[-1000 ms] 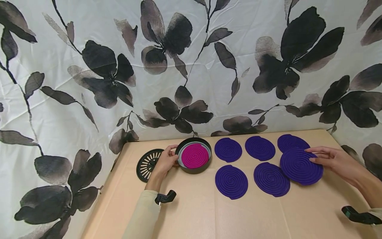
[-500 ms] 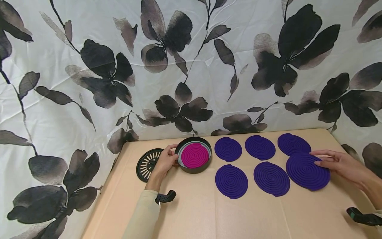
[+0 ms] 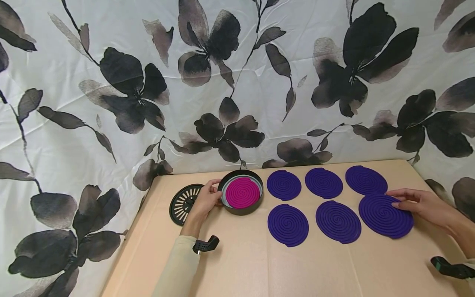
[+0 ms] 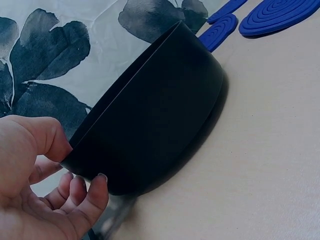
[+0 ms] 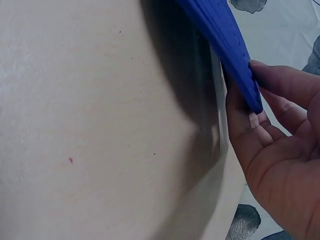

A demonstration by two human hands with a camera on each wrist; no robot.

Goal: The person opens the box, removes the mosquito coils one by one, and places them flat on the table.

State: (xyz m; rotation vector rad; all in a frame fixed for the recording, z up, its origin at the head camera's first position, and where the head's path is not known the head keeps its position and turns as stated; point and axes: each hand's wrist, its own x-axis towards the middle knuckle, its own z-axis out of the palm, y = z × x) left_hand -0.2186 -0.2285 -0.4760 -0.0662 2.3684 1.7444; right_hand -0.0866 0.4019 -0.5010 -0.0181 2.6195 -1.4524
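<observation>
My left hand (image 3: 205,200) pinches the left rim of a black round coaster holder (image 4: 150,115), with one digit hooked over the edge and other fingertips against the outer wall. Inside the holder, in the head view, lies a pink spiral coaster (image 3: 243,193). At the right, my right hand (image 3: 423,206) pinches the edge of a purple-blue spiral coaster (image 3: 386,216) between thumb and fingers. The right wrist view shows that coaster (image 5: 225,50) edge-on, tilted, with a shadow on the table beneath it; whether its far edge touches the table, I cannot tell.
Several purple-blue coasters lie in two rows, including a back right coaster (image 3: 365,180) and a front middle coaster (image 3: 338,222). A black slotted disc (image 3: 182,206) lies left of the holder, partly behind my left hand. Floral fabric (image 3: 237,82) hangs behind the table (image 3: 304,272).
My right hand has moved right and slightly toward me with its coaster, which no longer overlaps the front middle coaster. The left hand and holder have stayed in place.
</observation>
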